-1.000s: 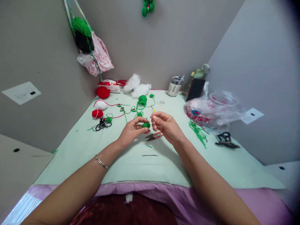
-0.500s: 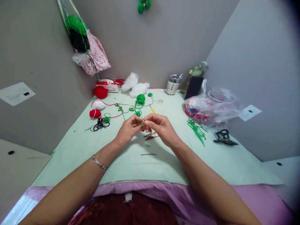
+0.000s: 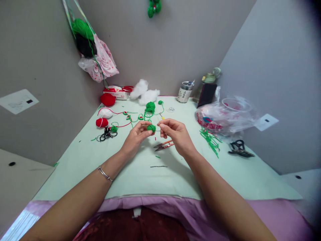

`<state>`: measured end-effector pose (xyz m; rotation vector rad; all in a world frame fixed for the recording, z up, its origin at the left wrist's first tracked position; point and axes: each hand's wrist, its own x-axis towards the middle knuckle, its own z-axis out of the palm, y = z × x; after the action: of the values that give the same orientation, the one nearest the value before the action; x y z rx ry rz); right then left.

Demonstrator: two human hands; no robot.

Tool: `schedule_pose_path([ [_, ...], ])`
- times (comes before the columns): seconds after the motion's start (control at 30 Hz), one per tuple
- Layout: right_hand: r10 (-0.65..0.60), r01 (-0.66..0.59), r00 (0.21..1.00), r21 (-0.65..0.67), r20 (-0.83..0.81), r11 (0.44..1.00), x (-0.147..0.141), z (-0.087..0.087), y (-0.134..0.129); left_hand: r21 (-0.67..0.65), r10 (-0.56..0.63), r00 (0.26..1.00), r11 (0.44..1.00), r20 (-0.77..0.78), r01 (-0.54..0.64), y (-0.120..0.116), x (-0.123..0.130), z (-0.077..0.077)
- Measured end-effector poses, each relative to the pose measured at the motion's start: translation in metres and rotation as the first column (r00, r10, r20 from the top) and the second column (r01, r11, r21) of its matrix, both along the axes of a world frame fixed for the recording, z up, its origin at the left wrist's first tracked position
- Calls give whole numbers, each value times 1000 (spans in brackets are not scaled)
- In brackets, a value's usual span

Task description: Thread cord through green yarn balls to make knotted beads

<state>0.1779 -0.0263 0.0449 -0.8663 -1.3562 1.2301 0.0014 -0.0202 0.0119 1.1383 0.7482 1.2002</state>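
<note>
My L grip: closed on 1 sm. green ball, over counter, well back from front edge. My R grip: pinching 1 needle (prob.), w/ thread. Step, I judge: stitching; next pull needs steady L.

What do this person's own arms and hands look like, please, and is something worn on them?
The left hand and right hand are without gloves, and no sleeve shows on the left forearm or right forearm. A slim, silver-coloured bangle circles the left wrist; no jewellery shows on the right wrist.
</note>
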Motion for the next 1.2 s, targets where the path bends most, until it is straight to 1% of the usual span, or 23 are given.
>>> schedule_pose_path([
  [0.17, -43, 44, 998, -18, 38, 999, -3, -1, -1, -18, 30, 999, 999, 41, -29, -1, 0, 6],
  [0.3, -47, 48, 997, -19, 67, 999, -4, -2, -2, -9, 46, 999, 999, 28, -46, -1, -1, 6],
  [0.4, -46, 47, 998, -14, 52, 999, -4, -2, -1, -14, 4, 1000, 1000, 12, -4, 0, -2, 4],
  [0.5, -59, 59, 997, -6, 50, 998, -3, -2, 0, -49, -45, 998, 998, 35, 47, 1, -4, 2],
  [0.6, -97, 95, 987, 25, 129, 995, -3, -5, 1, -68, -42, 997, 997, 60, 46, 2, -4, 2],
  [0.73, -149, 121, 947, 115, 284, 986, -6, -12, 0, -71, -24, 998, 997, 56, 28, 1, -2, 4],
  [0.83, -215, 144, 898, 206, 383, 968, -8, -17, -1, -65, -6, 999, 998, 36, 9, 0, -1, 2],
  [0.93, -276, 152, 849, 292, 450, 944, -8, -19, -2, -58, 9, 1000, 998, 11, -8, 1, -1, -2],
  [1.0, -287, 131, 824, 328, 488, 935, -7, -18, -2, -47, 18, 1000, 999, -25, -19, 1, -1, -4],
  [1.1, -274, 96, 784, 326, 558, 940, -6, -15, -2, -25, 33, 995, 999, -95, -35, 1, -2, -6],
  [1.2, -237, 90, 768, 266, 594, 960, -6, -13, -2, -10, 35, 990, 999, -140, -36, 1, -2, -5],
])
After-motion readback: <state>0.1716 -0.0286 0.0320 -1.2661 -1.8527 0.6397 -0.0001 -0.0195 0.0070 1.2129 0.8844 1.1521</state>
